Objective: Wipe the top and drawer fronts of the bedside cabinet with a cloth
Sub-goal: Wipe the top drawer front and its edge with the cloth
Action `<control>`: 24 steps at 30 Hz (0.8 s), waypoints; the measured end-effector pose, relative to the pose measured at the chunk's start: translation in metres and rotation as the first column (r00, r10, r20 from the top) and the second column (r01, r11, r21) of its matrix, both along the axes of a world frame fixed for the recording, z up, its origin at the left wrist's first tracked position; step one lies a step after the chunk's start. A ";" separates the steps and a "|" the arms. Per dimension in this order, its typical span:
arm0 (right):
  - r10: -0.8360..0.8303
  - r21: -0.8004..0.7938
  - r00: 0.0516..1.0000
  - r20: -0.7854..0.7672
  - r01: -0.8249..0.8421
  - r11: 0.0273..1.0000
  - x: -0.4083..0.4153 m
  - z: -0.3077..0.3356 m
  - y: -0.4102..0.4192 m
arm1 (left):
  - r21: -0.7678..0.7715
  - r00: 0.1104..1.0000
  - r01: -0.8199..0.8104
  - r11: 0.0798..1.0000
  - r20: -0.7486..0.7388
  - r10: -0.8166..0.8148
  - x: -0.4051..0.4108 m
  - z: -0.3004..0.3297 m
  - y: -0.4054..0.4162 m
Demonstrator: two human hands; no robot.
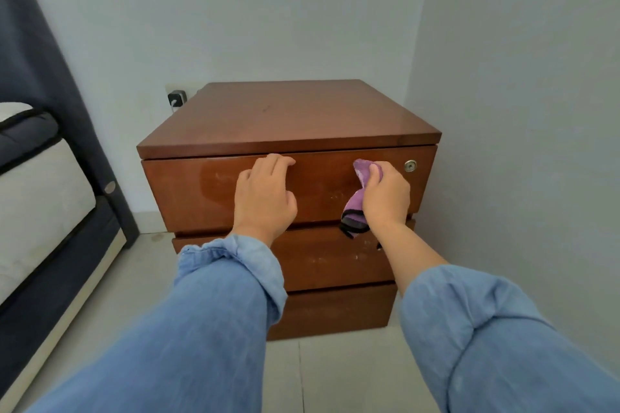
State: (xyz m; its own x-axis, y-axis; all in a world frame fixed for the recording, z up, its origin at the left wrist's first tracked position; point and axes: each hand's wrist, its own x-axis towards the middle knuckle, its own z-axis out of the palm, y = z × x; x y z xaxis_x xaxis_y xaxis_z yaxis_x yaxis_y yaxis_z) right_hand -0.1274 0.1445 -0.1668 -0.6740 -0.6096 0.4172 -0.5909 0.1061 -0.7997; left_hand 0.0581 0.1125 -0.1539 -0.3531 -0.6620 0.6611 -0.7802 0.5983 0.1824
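So the wooden bedside cabinet point(288, 117) sits in the corner of the room, three drawers stacked up, and both hands are on the top drawer point(198, 188).

Right hand point(385, 198) is wrapped around a purple cloth point(360, 174), fingers curled over the bunched-up upper part and pushing it against the drawer front, a little left of the round keyhole lock point(410, 165). The rest of the cloth hangs out below the hand, and its dark-edged bottom end dangles down over the gap to the middle drawer point(322, 258). So a proper closed grip on the cloth there, not just a flat palm on top of it.

Left hand point(265, 194) is holding nothing. Its fingers are bent over at the top edge of the top drawer, fingertips right at the seam under the cabinet top, thumb out to the left side against the drawer front (can't tell if the tips are actually hooked into the gap or just resting on the edge).

Both arms are in rolled-up blue sleeves point(231, 265). The middle drawer has some pale smudges on it, and the bottom drawer point(328, 312) is below that. Off to the left there's a bed point(40, 198) and a dark curtain point(30, 54), plus a black plug point(176, 98) in a wall socket just behind the cabinet's back left corner.
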 end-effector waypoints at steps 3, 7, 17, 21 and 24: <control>-0.181 -0.144 0.973 0.146 0.202 0.969 -0.019 0.007 0.004 | -0.026 0.993 0.078 0.997 0.088 -0.075 -0.017 0.003 0.001; -0.254 -0.219 0.964 0.075 0.264 0.939 -0.043 0.013 0.003 | -0.063 0.962 0.111 0.992 0.256 -0.091 -0.029 -0.003 0.001; -0.172 -0.241 0.905 -0.390 0.080 0.967 -0.075 -0.034 -0.015 | -0.143 0.947 0.037 0.989 0.321 0.011 -0.055 -0.027 -0.008; -0.071 -0.225 0.944 -0.322 -0.003 0.974 -0.077 -0.060 -0.012 | -0.184 0.974 0.046 0.982 0.225 -0.004 -0.064 -0.035 -0.012; -0.094 -0.161 0.899 -0.427 0.027 0.987 -0.076 -0.086 -0.011 | -0.185 0.980 0.021 0.983 0.199 0.016 -0.068 -0.036 -0.012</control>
State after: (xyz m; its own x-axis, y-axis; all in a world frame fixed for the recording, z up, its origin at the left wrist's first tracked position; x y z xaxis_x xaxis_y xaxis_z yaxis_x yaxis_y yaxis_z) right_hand -0.2030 0.1337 -0.2532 -0.4407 -0.4822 0.7571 -0.8775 0.0536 -0.4766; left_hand -0.0099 0.1001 -0.1903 -0.4914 -0.5335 0.6884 -0.7879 0.6092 -0.0902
